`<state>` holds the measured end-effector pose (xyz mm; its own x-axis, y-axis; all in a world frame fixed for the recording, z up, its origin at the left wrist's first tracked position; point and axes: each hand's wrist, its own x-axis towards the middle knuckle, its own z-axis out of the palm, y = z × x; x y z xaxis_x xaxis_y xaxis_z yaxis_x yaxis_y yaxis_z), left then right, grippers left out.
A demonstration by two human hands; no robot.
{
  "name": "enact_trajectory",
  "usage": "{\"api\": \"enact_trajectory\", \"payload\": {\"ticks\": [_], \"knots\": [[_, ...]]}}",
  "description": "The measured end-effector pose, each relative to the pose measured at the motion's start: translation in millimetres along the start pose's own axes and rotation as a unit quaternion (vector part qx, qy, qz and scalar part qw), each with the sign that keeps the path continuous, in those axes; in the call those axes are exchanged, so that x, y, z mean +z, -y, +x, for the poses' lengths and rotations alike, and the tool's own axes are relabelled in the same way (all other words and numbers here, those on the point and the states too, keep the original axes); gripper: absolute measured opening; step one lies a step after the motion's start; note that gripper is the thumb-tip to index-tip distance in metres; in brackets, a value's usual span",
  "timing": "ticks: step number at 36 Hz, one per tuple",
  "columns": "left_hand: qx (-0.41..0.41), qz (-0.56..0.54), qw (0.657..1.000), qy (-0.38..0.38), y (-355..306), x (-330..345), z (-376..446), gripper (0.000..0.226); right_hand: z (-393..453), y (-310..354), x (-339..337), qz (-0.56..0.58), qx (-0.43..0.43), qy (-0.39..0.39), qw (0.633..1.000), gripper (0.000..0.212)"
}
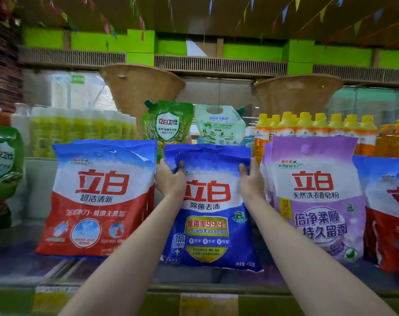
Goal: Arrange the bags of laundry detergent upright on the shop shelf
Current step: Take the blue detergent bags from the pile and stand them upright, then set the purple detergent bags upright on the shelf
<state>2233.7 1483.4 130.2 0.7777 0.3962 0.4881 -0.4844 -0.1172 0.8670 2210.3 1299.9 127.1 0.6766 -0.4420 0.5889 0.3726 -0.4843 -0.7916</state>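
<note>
The blue detergent bag (208, 208) you hold stands upright at the middle of the shop shelf (29, 267), its top edge crumpled, a white band with red characters above a yellow-green panel. Your left hand (170, 179) grips its upper left corner, thumb on the front and fingers curled behind; your right hand (251, 179) grips the upper right corner the same way. At nine o'clock, just beside it, stands a red detergent bag (98, 201); at three o'clock a purple detergent bag (317, 197). At twelve, behind, sit a green spouted pouch (167, 122) and yellow-capped bottles (315, 126).
</note>
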Motion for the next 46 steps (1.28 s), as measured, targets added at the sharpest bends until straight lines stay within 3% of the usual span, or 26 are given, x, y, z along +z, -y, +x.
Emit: {"api": "enact_trajectory", "payload": {"ticks": [3, 6, 9, 11, 14, 16, 19, 25, 27, 31, 34, 37, 39, 41, 43, 46], "knots": [[-0.008, 0.035, 0.999, 0.016, -8.4, -8.6, -2.6, 0.054, -20.1, 18.4, -5.0, 0.004, 0.027, 0.027, 0.999, 0.029], [-0.053, 0.006, 0.998, 0.045, -16.9, -19.7, -6.1, 0.058, -27.0, 22.7, -11.3, 0.005, 0.034, 0.041, 0.999, 0.051], [-0.093, -0.002, 0.995, 0.021, -28.7, -34.1, -8.1, 0.056, -30.5, 13.9, -15.4, -0.003, 0.042, 0.044, 0.998, 0.071], [-0.103, -0.002, 0.995, 0.004, -39.2, -41.7, -7.8, 0.064, -27.7, -3.0, -16.7, -0.011, 0.078, 0.091, 0.993, 0.080], [-0.072, 0.081, 0.994, 0.031, -54.7, -51.2, -20.3, 0.056, -50.0, 4.6, -30.9, -0.040, 0.111, 0.171, 0.978, 0.095], [-0.044, 0.125, 0.990, 0.054, -54.6, -56.9, -32.3, 0.054, -65.3, 4.4, -40.8, -0.081, 0.108, 0.212, 0.968, 0.083], [-0.034, 0.171, 0.981, 0.083, -38.2, -69.6, -56.1, 0.053, -84.7, 1.9, -54.3, -0.112, 0.126, 0.228, 0.959, 0.091], [-0.094, 0.186, 0.971, 0.119, -5.3, -77.0, -88.6, 0.041, -115.8, -0.7, -64.6, -0.045, 0.161, 0.261, 0.951, 0.080], [-0.100, 0.144, 0.980, 0.097, -6.1, -71.8, -90.1, 0.038, -121.2, -1.7, -61.8, -0.024, 0.152, 0.243, 0.958, 0.067], [-0.166, -0.050, 0.984, 0.032, -18.4, -64.9, -79.4, 0.032, -124.5, -1.8, -60.2, 0.052, 0.132, 0.222, 0.965, 0.057], [-0.191, -0.077, 0.978, 0.031, -21.7, -65.8, -74.6, 0.026, -123.8, -0.4, -63.6, 0.074, 0.112, 0.212, 0.968, 0.054], [-0.131, 0.040, 0.988, 0.069, -17.6, -75.0, -75.0, 0.036, -123.9, -1.3, -73.7, 0.001, 0.101, 0.247, 0.964, 0.057], [-0.117, 0.079, 0.981, 0.134, -16.9, -81.6, -85.5, 0.048, -125.8, -4.9, -81.7, -0.100, 0.098, 0.280, 0.950, 0.064], [-0.116, 0.105, 0.963, 0.219, -12.0, -87.0, -98.4, 0.090, -131.4, -7.1, -86.8, -0.179, 0.090, 0.299, 0.933, 0.073], [-0.060, 0.200, 0.940, 0.270, -1.6, -89.4, -110.5, 0.135, -138.2, -5.8, -87.0, -0.224, 0.075, 0.295, 0.926, 0.074], [-0.026, 0.301, 0.919, 0.254, 3.0, -91.3, -126.2, 0.145, -145.7, -0.5, -79.9, -0.273, 0.053, 0.259, 0.925, 0.063]]}}
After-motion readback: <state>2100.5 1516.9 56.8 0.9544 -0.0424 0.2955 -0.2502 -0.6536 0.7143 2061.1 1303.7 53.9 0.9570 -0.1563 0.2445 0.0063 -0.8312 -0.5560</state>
